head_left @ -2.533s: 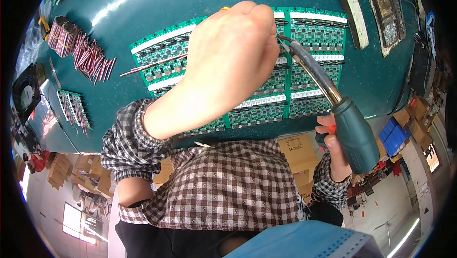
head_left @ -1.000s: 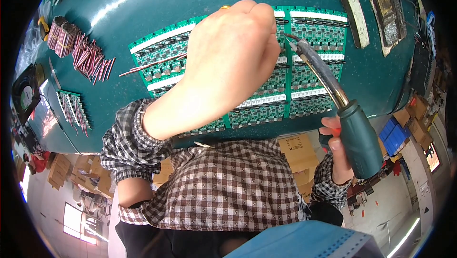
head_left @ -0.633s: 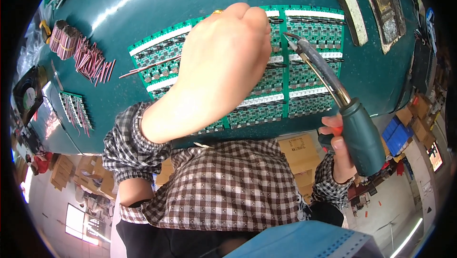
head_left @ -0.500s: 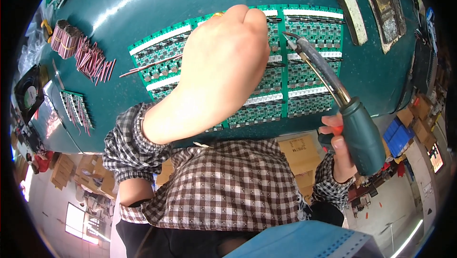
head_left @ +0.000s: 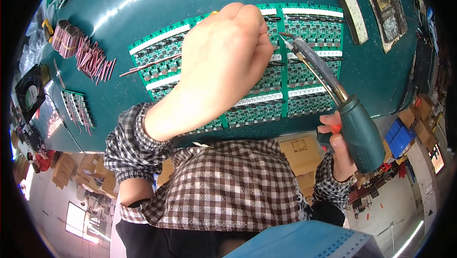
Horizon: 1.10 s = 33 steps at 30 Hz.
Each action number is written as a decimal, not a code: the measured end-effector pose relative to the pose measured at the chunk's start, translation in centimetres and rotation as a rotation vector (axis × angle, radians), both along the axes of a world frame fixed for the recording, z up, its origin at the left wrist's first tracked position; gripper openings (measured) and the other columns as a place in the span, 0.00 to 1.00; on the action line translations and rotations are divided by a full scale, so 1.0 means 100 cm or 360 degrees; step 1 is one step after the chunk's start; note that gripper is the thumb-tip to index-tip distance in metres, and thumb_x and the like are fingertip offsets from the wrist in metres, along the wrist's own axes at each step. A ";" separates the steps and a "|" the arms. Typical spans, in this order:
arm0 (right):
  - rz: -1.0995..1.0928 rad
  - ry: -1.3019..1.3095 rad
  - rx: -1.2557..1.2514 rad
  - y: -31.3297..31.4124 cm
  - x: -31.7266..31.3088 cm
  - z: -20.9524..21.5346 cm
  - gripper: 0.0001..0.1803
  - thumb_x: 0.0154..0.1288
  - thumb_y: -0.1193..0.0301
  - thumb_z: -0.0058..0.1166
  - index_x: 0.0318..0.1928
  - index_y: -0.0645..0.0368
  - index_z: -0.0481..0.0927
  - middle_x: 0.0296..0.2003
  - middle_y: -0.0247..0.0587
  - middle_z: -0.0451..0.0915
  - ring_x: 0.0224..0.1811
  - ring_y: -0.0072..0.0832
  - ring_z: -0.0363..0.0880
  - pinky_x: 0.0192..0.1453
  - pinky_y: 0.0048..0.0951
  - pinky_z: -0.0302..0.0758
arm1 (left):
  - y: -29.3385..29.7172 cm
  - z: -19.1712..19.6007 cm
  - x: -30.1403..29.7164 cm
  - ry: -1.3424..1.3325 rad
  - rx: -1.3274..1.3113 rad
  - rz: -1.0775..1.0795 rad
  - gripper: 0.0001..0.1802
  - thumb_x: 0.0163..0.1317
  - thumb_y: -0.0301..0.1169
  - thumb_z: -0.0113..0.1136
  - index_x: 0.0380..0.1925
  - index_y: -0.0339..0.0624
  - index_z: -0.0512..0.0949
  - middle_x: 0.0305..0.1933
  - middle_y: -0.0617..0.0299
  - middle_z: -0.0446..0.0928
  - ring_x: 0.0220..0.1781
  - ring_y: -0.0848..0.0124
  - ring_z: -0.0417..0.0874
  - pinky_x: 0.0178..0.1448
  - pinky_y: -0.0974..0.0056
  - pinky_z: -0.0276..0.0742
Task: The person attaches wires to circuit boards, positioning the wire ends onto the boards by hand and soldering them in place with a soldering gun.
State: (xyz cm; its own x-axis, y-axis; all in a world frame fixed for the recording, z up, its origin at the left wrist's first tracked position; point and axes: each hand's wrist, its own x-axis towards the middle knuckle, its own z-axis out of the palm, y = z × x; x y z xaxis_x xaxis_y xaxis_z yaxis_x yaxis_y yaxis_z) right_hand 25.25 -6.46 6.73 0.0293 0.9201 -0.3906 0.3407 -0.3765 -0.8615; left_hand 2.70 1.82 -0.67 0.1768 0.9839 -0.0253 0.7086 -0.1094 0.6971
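Observation:
My left hand (head_left: 223,58) is closed above a panel of green circuit boards (head_left: 312,34), back of the hand uppermost. Its fingertips are hidden, so what they pinch cannot be seen. A few thin reddish-brown wires (head_left: 150,65) stick out from beside the hand and lie over the left boards; whether they reach into the fingers is unclear. My right hand (head_left: 339,146) grips the dark green handle of a soldering gun (head_left: 358,129). The gun's metal tip points up and left, over the boards just right of my left hand. Black wire pieces line the right boards in rows.
At left lie banded bundles of pinkish wires (head_left: 66,39) and a loose pile of wires (head_left: 93,60). Below them sits a small wired board (head_left: 75,108) near a black fan (head_left: 31,91). A pale curved strip (head_left: 350,8) and a worn tray (head_left: 386,15) lie at far right.
My left hand has turned slightly, and its fingers have shifted a little to the right. The soldering gun has moved slightly up and left.

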 end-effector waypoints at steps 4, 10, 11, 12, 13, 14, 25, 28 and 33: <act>-0.0001 -0.0003 -0.0024 -0.001 0.000 0.001 0.24 0.61 0.64 0.56 0.50 0.73 0.73 0.38 0.51 0.79 0.38 0.38 0.81 0.38 0.33 0.81 | 0.001 0.000 0.000 -0.0036 -0.0002 -0.0002 0.05 0.51 0.23 0.60 0.26 0.39 0.73 0.24 0.60 0.71 0.22 0.66 0.74 0.28 0.64 0.70; 0.0060 0.0111 -0.0163 -0.007 0.015 -0.003 0.33 0.53 0.76 0.67 0.58 0.71 0.66 0.44 0.56 0.80 0.45 0.35 0.82 0.46 0.32 0.82 | 0.000 -0.001 0.000 -0.0020 0.0032 -0.0011 0.05 0.50 0.22 0.60 0.26 0.39 0.73 0.24 0.59 0.71 0.23 0.65 0.74 0.28 0.64 0.70; 0.0061 0.0109 -0.0163 -0.007 0.014 -0.003 0.33 0.53 0.76 0.67 0.58 0.71 0.66 0.44 0.56 0.80 0.45 0.35 0.82 0.46 0.32 0.82 | 0.000 0.000 0.000 -0.0025 0.0025 -0.0009 0.06 0.50 0.22 0.60 0.26 0.39 0.73 0.24 0.59 0.71 0.23 0.65 0.74 0.28 0.64 0.70; 0.0062 0.0105 -0.0174 -0.008 0.014 -0.003 0.34 0.52 0.77 0.67 0.58 0.71 0.66 0.44 0.56 0.80 0.45 0.36 0.82 0.46 0.32 0.82 | 0.000 0.000 0.000 -0.0030 0.0018 -0.0007 0.06 0.49 0.22 0.60 0.26 0.39 0.73 0.24 0.59 0.71 0.23 0.66 0.74 0.28 0.64 0.70; 0.0061 0.0102 -0.0183 -0.008 0.014 -0.003 0.34 0.52 0.78 0.68 0.57 0.71 0.66 0.44 0.56 0.80 0.45 0.36 0.83 0.46 0.32 0.82 | 0.000 0.000 0.000 -0.0030 0.0017 -0.0006 0.06 0.49 0.22 0.60 0.26 0.39 0.73 0.24 0.59 0.71 0.23 0.66 0.74 0.28 0.64 0.70; 0.0063 0.0101 -0.0184 -0.009 0.013 -0.003 0.34 0.52 0.78 0.68 0.57 0.71 0.66 0.44 0.56 0.80 0.45 0.36 0.83 0.46 0.32 0.82 | 0.000 -0.001 -0.001 -0.0023 0.0016 -0.0003 0.06 0.49 0.22 0.60 0.26 0.39 0.73 0.24 0.59 0.71 0.23 0.66 0.74 0.27 0.64 0.70; 0.0138 0.0042 -0.0115 -0.005 0.023 0.002 0.32 0.56 0.71 0.66 0.57 0.71 0.66 0.44 0.54 0.80 0.43 0.35 0.82 0.44 0.33 0.82 | 0.004 0.000 0.011 0.0011 0.0032 -0.0011 0.05 0.49 0.22 0.60 0.26 0.40 0.73 0.23 0.60 0.71 0.22 0.65 0.74 0.27 0.64 0.69; -0.0060 0.0001 0.0316 -0.004 0.026 0.009 0.25 0.63 0.65 0.53 0.53 0.72 0.70 0.39 0.54 0.77 0.35 0.39 0.80 0.39 0.33 0.81 | 0.004 0.002 0.011 -0.0150 0.0096 -0.0026 0.05 0.50 0.22 0.60 0.25 0.40 0.73 0.23 0.60 0.71 0.22 0.65 0.73 0.27 0.64 0.68; -0.0424 0.0103 0.1222 -0.003 0.078 0.037 0.25 0.63 0.65 0.54 0.55 0.68 0.66 0.40 0.47 0.75 0.40 0.38 0.79 0.37 0.35 0.80 | 0.001 0.006 0.005 -0.0094 -0.0038 0.0026 0.06 0.49 0.24 0.61 0.24 0.40 0.72 0.25 0.55 0.73 0.27 0.55 0.77 0.29 0.55 0.71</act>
State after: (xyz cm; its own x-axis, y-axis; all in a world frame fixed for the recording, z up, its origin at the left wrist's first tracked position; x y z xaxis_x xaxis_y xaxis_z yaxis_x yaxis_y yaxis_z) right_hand 33.09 -6.80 10.42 0.2841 0.8973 0.3379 0.2639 0.2657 -0.9272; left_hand 3.23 1.91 -0.08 0.1625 0.9859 -0.0387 0.6678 -0.0811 0.7399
